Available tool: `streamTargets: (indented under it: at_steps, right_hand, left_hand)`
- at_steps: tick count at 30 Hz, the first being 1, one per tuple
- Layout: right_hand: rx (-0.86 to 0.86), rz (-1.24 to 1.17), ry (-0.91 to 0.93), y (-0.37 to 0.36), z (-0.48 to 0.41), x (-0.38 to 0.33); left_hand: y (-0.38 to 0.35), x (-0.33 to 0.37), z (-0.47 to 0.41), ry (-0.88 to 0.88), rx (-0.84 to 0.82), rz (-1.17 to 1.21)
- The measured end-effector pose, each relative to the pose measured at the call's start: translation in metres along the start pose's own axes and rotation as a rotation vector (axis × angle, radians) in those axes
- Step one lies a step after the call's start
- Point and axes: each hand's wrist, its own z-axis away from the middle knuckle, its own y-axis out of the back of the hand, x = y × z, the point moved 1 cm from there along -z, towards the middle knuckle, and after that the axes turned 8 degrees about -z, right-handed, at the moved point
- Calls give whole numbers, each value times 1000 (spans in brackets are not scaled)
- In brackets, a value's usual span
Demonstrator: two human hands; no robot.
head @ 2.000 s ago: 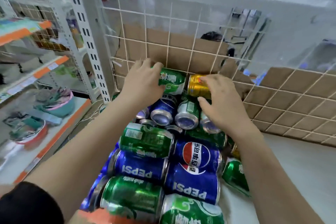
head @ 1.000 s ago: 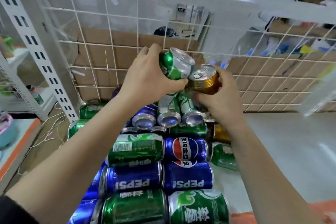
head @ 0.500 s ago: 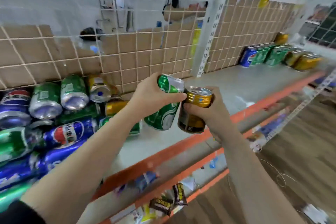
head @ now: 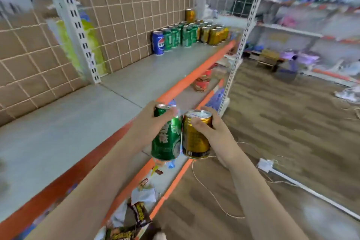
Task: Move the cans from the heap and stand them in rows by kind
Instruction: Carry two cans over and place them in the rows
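Observation:
My left hand [head: 153,121] grips a green can [head: 165,142] near its top, held upright in front of the shelf's orange edge. Beside it, touching, my right hand [head: 210,128] grips a gold can [head: 194,140]. Far along the grey shelf [head: 81,122] stand sorted rows: one blue Pepsi can [head: 158,43], then several green cans [head: 179,35], then several gold cans [head: 214,34]. The heap is out of view to the left.
A wire grid backed with cardboard [head: 120,17] closes the shelf's rear, with a white upright [head: 78,31] in front of it. Lower shelves hold snack packets [head: 139,212] and red tubs [head: 202,82]. A white cable [head: 210,191] lies on the wood floor.
Both hands lifted their cans off the heap and carried them rightward. The view swung right, so the heap left the frame and the sorted rows came closer.

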Motion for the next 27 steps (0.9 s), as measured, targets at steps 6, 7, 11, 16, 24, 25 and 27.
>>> streamTargets:
  at_steps: [6, 7, 11, 16, 24, 25, 27]
  right_hand:
    - [147, 86, 43, 83, -60, 3]
    - [160, 94, 49, 96, -74, 3]
    - [193, 120, 76, 142, -136, -6]
    - [200, 215, 70, 188, -214, -25]
    - [214, 222, 71, 237, -323, -30]
    - [195, 230, 70, 243, -338, -29]
    - [143, 238, 65, 255, -368, -28]
  left_hand:
    - [-73, 27, -79, -118, -28, -170]
    - [-86, 30, -94, -121, -36, -163]
    - [-129, 47, -163, -126, -86, -96]
    - [-168, 75, -243, -143, -26, -72]
    - [-210, 105, -344, -124, -6, -120]
    - [-215, 107, -356, -114, -2, -132]
    - [-227, 112, -380, -87, 25, -161]
